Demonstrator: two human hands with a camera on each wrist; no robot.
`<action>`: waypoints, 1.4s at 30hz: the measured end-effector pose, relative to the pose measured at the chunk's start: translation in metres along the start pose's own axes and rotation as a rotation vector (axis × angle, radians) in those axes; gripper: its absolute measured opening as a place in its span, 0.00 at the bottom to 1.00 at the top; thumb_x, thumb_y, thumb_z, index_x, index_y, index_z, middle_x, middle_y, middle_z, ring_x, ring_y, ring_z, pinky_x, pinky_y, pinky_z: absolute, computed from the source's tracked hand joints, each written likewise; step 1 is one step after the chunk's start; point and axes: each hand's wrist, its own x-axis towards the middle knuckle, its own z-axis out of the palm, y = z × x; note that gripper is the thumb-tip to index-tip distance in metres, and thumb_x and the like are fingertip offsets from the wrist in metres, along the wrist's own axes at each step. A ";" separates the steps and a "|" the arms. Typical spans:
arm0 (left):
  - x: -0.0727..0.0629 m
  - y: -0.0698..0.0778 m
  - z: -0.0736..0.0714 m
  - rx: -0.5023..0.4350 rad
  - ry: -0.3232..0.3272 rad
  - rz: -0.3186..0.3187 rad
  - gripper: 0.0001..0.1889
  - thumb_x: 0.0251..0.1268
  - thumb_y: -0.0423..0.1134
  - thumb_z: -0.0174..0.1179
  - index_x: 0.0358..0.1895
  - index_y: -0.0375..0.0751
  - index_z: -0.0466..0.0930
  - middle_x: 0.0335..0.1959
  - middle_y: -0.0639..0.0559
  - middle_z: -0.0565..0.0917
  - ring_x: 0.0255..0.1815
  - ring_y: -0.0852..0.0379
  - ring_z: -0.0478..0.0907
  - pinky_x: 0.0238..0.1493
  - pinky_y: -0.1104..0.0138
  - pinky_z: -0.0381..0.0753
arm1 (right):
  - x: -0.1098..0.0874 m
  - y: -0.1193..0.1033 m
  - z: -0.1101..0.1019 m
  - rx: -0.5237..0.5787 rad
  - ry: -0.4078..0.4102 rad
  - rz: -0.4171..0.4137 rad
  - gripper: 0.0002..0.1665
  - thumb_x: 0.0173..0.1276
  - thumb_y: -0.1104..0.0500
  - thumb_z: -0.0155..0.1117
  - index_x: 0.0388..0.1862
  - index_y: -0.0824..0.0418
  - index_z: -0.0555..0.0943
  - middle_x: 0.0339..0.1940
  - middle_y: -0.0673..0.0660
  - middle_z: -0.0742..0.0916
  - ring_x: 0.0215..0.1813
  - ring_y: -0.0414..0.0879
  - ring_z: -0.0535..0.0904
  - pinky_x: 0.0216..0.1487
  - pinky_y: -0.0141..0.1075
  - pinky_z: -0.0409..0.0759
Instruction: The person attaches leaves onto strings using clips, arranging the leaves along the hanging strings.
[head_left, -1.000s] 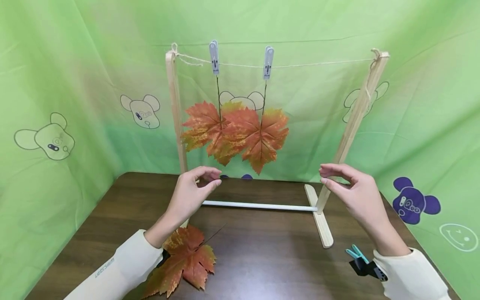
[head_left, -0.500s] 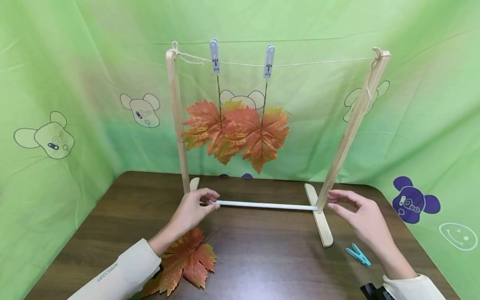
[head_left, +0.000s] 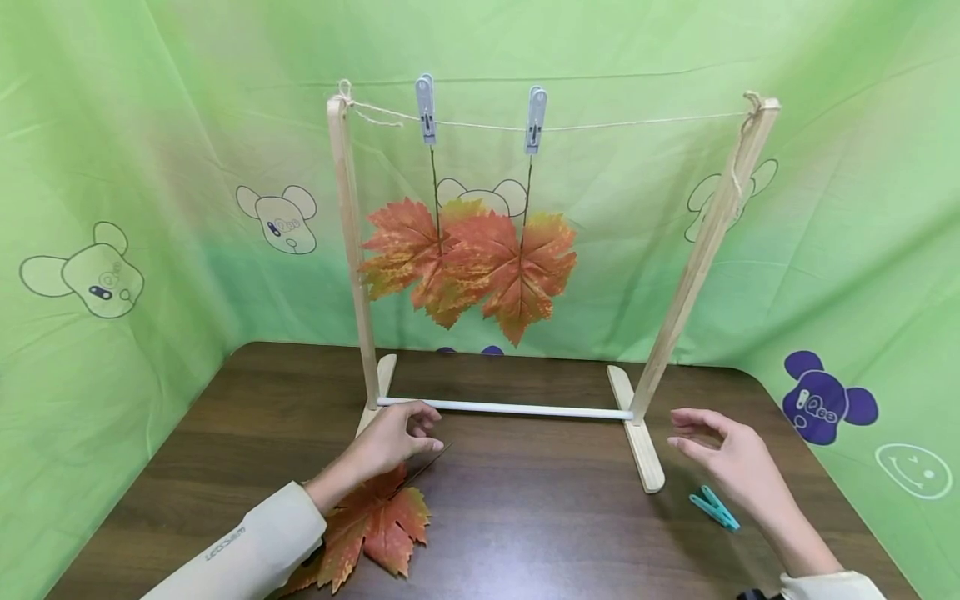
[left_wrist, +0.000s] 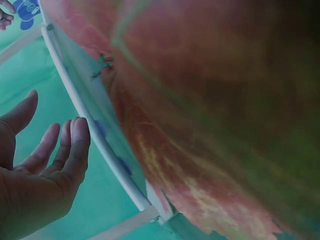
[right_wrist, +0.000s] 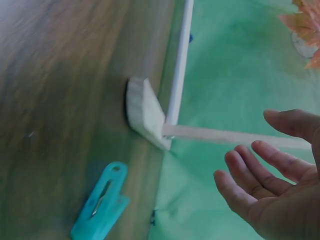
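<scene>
My left hand point(head_left: 401, 437) hovers above the loose maple leaf point(head_left: 382, 525) lying on the table at the front left. Its fingers are relaxed and nothing is between them; the leaf fills much of the left wrist view. On the right, my right hand point(head_left: 727, 458) is held in the air near a teal clothespin point(head_left: 714, 507) on the table, also seen in the right wrist view. Its fingers are loosely bent around nothing. Two orange maple leaves point(head_left: 521, 271) hang by their stems from grey clothespins point(head_left: 536, 121) clipped on a string point(head_left: 630, 122).
The string is tied between two wooden posts point(head_left: 693, 258) standing on flat wooden feet point(head_left: 643, 454). A white rod point(head_left: 510, 408) joins the posts low down, just beyond my left hand. A green patterned cloth point(head_left: 187, 150) surrounds the brown table point(head_left: 540, 517).
Both hands have come down from in front of the stand toward the table, the left toward the loose leaf and the right toward the teal clothespin. The hanging leaves stay in place.
</scene>
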 end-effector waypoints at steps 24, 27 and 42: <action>0.002 -0.014 0.010 -0.024 -0.133 -0.079 0.19 0.55 0.27 0.78 0.50 0.32 0.85 0.33 0.48 0.86 0.31 0.62 0.82 0.35 0.70 0.80 | -0.012 0.045 -0.004 -0.237 -0.221 0.140 0.35 0.62 0.55 0.80 0.61 0.75 0.80 0.52 0.71 0.89 0.48 0.59 0.87 0.50 0.53 0.83; 0.003 -0.014 0.010 -0.032 -0.144 -0.077 0.18 0.55 0.26 0.76 0.50 0.31 0.85 0.31 0.49 0.85 0.31 0.62 0.80 0.34 0.71 0.79 | -0.014 0.048 -0.004 -0.238 -0.230 0.150 0.34 0.61 0.56 0.80 0.60 0.75 0.80 0.51 0.69 0.90 0.45 0.51 0.87 0.46 0.40 0.82; 0.004 -0.016 0.007 -0.054 -0.188 -0.088 0.12 0.64 0.25 0.69 0.50 0.30 0.85 0.29 0.49 0.84 0.28 0.62 0.77 0.30 0.71 0.75 | -0.016 0.052 -0.004 -0.207 -0.285 0.197 0.19 0.61 0.60 0.79 0.45 0.69 0.84 0.36 0.53 0.89 0.34 0.31 0.79 0.38 0.30 0.78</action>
